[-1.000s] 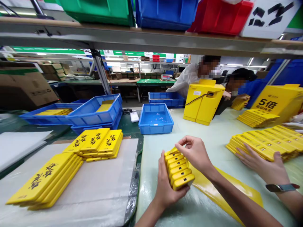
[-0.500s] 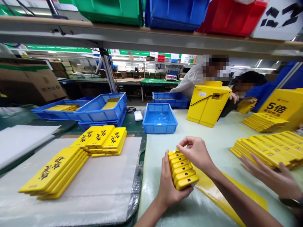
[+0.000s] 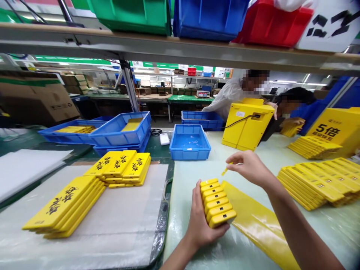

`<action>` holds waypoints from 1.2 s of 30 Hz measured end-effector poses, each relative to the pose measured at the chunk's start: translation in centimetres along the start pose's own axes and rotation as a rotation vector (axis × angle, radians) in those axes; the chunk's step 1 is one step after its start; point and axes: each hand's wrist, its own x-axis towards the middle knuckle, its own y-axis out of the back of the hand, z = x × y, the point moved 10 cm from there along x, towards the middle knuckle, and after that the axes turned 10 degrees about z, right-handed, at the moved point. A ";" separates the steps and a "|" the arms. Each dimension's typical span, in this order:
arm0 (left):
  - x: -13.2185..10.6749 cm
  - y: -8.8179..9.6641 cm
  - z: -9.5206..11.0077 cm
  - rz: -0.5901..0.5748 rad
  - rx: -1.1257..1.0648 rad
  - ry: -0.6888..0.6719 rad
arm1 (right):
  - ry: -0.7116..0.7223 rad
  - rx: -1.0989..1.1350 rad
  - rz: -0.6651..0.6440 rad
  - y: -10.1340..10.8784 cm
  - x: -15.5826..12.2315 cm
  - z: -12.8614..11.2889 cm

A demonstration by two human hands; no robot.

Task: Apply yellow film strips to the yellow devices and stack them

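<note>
My left hand is wrapped around a stack of several yellow power banks, holding them on edge on the pale green table. My right hand hovers above and behind the stack, fingers pinched on a small yellow strip. A yellow plastic sheet lies on the table just right of the stack.
Stacks of yellow printed power banks lie on a white foam mat to the left. Blue trays stand behind. More yellow rows lie at right. Two people work at a yellow cabinet across the table.
My right hand has lifted off the top of the stack, moving up and right with a small yellow strip pinched in it. Another person's hand at the right has left the view.
</note>
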 end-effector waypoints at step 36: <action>0.5 0.1 0.2 -0.028 0.048 -0.013 | 0.020 0.106 -0.333 -8.0 -2.3 1.3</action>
